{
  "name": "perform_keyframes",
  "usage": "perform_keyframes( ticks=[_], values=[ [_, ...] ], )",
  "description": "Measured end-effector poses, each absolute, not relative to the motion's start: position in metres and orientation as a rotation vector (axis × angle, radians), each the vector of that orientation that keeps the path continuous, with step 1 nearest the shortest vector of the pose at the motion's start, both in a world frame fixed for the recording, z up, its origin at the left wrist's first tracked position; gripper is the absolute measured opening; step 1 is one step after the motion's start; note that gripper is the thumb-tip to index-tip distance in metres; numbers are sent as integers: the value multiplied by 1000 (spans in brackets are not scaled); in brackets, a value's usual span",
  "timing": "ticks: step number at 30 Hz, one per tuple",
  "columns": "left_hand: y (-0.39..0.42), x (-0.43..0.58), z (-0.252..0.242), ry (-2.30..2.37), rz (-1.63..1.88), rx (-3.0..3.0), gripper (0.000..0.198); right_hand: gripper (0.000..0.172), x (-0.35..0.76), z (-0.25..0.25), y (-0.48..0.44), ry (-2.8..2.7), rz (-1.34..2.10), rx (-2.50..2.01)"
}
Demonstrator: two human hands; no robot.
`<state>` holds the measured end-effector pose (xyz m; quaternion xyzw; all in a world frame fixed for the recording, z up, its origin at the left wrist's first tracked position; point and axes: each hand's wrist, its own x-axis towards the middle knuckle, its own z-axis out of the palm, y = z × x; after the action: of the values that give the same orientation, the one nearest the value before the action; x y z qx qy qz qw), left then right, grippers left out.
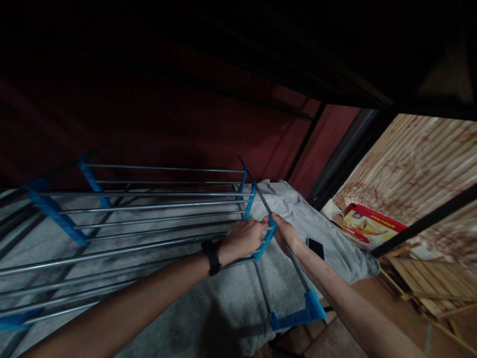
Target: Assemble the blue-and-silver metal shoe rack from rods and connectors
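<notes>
Over the grey cloth (186,303) | left hand (244,237) curled tight on the drying rack (149,246) beside a blue bracket (266,242) | right hand (286,232) closed around the rack's pole (263,197) there | rack rests on the cloth, silver rods in rows, blue end pieces (298,316)

Rack (57,214) extends leftward from left hand (246,237), over blanket (354,256). Right hand (285,233) located immediately right of left hand, at rack's end. Phone (315,247) lies on blanket, right of right hand; box (372,226), farther right. Wall (179,119) stands beyond both hands.
</notes>
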<state>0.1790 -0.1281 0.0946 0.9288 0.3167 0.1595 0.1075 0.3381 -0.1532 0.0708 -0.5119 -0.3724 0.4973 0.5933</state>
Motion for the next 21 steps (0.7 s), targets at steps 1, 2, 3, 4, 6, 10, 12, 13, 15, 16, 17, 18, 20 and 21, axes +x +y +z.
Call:
perform_keyframes(
  ticks=[1,2,3,4,6,10,12,13,15,16,17,18,20,21],
  values=[
    [-128,179,95,934,469,2733,32,35,338,70,-153,-858,1150,-1189],
    [-129,179,95,940,463,2729,32,34,338,70,-153,-858,1145,-1187],
    [-129,179,96,947,457,2724,33,34,338,70,-153,-865,1145,-1187],
    [-129,178,96,954,450,2718,34,34,338,70,-153,-875,1144,-1187],
    [-130,178,97,953,433,2718,36,34,339,70,-153,-901,1140,-1184],
    [-130,177,98,929,415,2749,39,36,341,69,-152,-931,1146,-1178],
    [-130,177,100,913,396,2754,37,37,342,67,-151,-928,1147,-1175],
    [-130,177,101,910,382,2754,36,37,343,66,-151,-926,1145,-1175],
    [-130,178,102,918,353,2748,34,38,343,64,-149,-925,1140,-1173],
    [-129,178,102,927,341,2740,33,39,343,63,-149,-925,1137,-1174],
    [-127,179,101,929,337,2729,32,39,344,62,-149,-926,1135,-1174],
    [-125,179,100,928,342,2713,32,40,344,62,-148,-927,1135,-1173],
    [-120,181,95,906,373,2673,31,40,344,61,-148,-929,1139,-1171],
    [-117,182,93,893,388,2648,31,40,344,61,-148,-931,1144,-1170]
  ],
)
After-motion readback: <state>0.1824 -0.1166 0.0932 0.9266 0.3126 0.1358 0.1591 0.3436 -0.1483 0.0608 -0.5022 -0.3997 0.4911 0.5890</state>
